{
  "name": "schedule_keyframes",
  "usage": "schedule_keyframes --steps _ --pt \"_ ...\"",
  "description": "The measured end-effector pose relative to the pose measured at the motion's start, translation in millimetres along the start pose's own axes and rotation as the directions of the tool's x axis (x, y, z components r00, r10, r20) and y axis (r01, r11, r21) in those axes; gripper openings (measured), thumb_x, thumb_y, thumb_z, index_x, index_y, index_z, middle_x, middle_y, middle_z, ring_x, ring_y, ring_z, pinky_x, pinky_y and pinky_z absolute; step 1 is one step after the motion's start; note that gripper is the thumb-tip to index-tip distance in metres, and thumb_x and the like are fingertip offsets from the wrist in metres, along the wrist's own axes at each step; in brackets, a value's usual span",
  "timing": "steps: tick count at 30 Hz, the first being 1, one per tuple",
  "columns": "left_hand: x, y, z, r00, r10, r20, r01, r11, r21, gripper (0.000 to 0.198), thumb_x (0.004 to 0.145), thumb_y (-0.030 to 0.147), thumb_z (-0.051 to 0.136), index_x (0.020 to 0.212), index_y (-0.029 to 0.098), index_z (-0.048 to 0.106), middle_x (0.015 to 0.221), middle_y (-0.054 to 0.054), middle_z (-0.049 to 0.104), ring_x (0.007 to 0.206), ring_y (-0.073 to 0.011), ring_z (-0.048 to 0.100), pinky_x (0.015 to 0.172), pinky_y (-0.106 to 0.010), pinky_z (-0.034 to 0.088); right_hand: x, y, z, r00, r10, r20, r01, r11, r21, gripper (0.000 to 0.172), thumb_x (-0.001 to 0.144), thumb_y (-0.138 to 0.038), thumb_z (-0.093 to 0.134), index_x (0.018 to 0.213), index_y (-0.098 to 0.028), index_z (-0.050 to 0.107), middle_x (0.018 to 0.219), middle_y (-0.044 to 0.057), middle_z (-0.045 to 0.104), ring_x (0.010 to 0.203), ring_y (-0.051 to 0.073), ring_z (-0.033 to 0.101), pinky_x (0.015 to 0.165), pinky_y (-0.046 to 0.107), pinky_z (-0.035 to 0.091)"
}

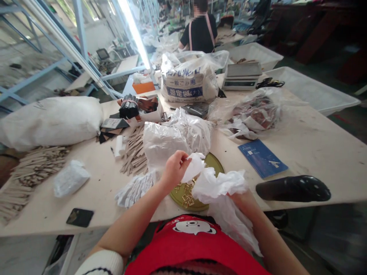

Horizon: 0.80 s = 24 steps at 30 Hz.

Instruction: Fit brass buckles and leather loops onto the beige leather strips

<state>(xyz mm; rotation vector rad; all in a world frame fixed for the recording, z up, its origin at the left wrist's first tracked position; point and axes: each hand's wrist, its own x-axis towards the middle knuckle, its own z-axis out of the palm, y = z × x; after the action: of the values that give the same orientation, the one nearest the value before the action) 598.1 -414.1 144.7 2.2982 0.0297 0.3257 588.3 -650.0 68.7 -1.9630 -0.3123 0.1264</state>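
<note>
My left hand (pixel 176 170) pinches one edge of a crumpled, thin white plastic bag (pixel 220 183) between thumb and fingers. On the other side, my right hand (pixel 243 200) grips the same bag, its fingers mostly hidden under the folds. Part of the bag hangs below the table edge. Beneath both hands lies a round olive-gold tray (pixel 215 163) with small gold-coloured metal pieces (pixel 187 199) on it, partly covered by the bag. A bundle of whitish strips (pixel 136 189) lies left of the tray.
Beyond the tray is a larger plastic bag (pixel 168 139). A blue booklet (pixel 260 157) and a black bottle-like object (pixel 292 188) lie right; brown strips (pixel 133 152) and a phone (pixel 80 217) lie left. A printed sack (pixel 186 82) stands behind. A person (pixel 200 32) sits farther back.
</note>
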Motion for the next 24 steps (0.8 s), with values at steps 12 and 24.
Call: schedule_keyframes --steps 12,24 --pt "-12 -24 49.0 0.868 -0.002 0.496 0.003 1.0 -0.001 0.026 0.087 0.028 0.038 0.105 0.016 0.052 0.094 -0.004 0.063 0.082 -0.0129 0.058 0.074 -0.021 0.045 -7 8 -1 0.994 0.095 0.047 -0.093 0.994 -0.061 0.034 0.069 -0.041 0.057 0.093 -0.018 0.063 0.092 0.012 0.069 0.087 0.027 0.064 0.078 0.041 0.051" --pt "40 -101 141.9 0.815 -0.155 0.559 -0.059 0.937 0.345 0.028 0.072 0.017 0.058 0.1 0.021 0.061 0.098 -0.006 0.059 0.09 -0.019 0.058 0.08 -0.027 0.044 -26 43 -43 0.99 -0.136 0.028 0.131 0.85 -0.51 0.041 0.082 -0.045 0.039 0.096 -0.015 0.062 0.097 0.015 0.065 0.097 0.031 0.058 0.089 0.05 0.043"
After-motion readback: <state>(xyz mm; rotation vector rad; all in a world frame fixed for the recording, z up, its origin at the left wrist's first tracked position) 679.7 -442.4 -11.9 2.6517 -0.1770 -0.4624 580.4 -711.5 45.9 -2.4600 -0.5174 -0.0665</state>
